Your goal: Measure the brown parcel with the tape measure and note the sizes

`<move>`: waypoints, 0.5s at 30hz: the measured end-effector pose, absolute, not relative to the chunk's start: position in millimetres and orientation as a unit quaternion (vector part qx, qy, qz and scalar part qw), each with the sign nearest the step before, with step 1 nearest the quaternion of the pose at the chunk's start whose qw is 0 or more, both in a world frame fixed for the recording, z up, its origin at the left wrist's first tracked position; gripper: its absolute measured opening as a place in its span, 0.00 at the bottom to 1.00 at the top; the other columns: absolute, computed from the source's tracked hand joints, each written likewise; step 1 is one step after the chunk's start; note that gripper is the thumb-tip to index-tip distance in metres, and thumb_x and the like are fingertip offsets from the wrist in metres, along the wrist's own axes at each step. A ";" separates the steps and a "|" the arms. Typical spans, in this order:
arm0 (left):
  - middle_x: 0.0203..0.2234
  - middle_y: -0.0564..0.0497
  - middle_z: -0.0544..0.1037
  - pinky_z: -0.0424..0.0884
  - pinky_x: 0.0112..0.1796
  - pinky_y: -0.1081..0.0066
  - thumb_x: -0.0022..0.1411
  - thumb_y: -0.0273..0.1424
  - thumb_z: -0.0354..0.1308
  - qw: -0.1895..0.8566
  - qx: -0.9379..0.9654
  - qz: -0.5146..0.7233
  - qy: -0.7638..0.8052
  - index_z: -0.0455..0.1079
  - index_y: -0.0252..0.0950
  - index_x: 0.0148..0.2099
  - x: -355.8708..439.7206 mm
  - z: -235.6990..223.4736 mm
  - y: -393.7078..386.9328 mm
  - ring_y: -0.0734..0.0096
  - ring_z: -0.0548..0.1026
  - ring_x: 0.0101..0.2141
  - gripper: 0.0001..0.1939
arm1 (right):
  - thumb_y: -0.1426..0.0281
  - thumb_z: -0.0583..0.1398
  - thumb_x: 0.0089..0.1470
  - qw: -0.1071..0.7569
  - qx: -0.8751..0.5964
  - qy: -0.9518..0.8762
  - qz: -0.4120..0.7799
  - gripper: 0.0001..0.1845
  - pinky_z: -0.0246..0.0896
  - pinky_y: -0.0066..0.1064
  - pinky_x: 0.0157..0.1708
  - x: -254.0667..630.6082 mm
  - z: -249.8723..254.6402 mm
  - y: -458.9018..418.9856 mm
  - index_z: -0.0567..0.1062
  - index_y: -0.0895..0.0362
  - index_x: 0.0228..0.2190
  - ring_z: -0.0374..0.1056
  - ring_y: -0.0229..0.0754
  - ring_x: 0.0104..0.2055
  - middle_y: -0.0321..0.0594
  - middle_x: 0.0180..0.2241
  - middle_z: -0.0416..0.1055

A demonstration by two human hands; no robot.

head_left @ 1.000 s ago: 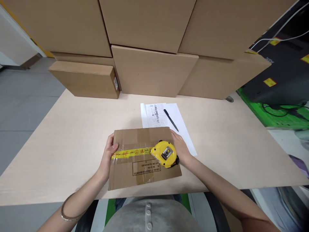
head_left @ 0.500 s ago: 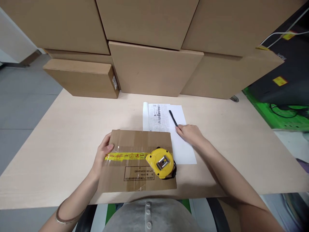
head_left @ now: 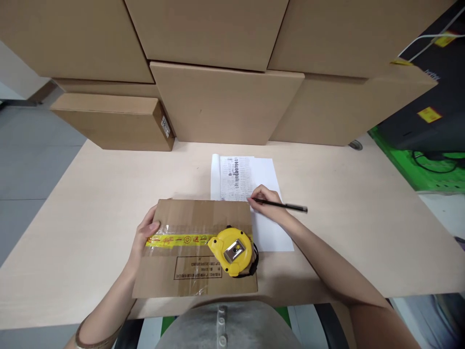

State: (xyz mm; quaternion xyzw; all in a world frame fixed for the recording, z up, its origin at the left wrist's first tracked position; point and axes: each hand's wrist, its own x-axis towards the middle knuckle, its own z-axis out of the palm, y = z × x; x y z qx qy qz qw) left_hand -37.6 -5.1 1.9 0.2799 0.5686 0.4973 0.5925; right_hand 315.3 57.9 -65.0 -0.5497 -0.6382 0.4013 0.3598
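Note:
A cardboard box (head_left: 203,218) with a strip of yellow printed tape lies near the table's front edge. My left hand (head_left: 143,235) grips its left side, thumb on top and the other fingers mostly hidden. A yellow tape measure (head_left: 232,252) with a black strap rests on the box's right part. In my right hand (head_left: 269,203) is a black pen (head_left: 290,207), pinched near one end, its shaft pointing right. That hand is over the white paper (head_left: 271,237), by the box's far right corner. Handwriting and print cover the paper's left part, partly behind the box.
Large cardboard boxes (head_left: 225,106) are stacked along the back of the table (head_left: 327,184). A flatter carton (head_left: 112,121) stands at the back left. To the right are a black box (head_left: 417,131) with yellow labels, a green crate (head_left: 399,169) and white cables.
My right hand has moved left toward the box's corner and turned the pen, which pointed away from me and now points right. My left hand stays on the box.

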 end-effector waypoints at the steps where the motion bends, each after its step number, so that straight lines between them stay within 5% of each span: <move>1: 0.44 0.48 0.85 0.75 0.35 0.64 0.48 0.43 0.71 0.600 0.276 0.497 0.563 0.77 0.39 0.57 -38.1 0.7 -5.3 0.50 0.82 0.40 0.34 | 0.54 0.65 0.56 0.359 -0.543 -0.638 0.412 0.17 0.56 0.29 0.24 315.3 -64.8 57.8 0.70 0.52 0.29 0.62 0.36 0.23 0.34 0.24 0.70; 15: 0.48 0.48 0.84 0.72 0.32 0.68 0.48 0.44 0.72 0.612 0.273 0.494 0.554 0.76 0.40 0.58 -41.9 -5.5 -6.9 0.49 0.81 0.44 0.34 | 0.57 0.69 0.46 0.323 -0.538 -0.604 0.492 0.19 0.49 0.27 0.15 315.0 -56.1 66.0 0.67 0.52 0.19 0.57 0.34 0.15 0.31 0.14 0.65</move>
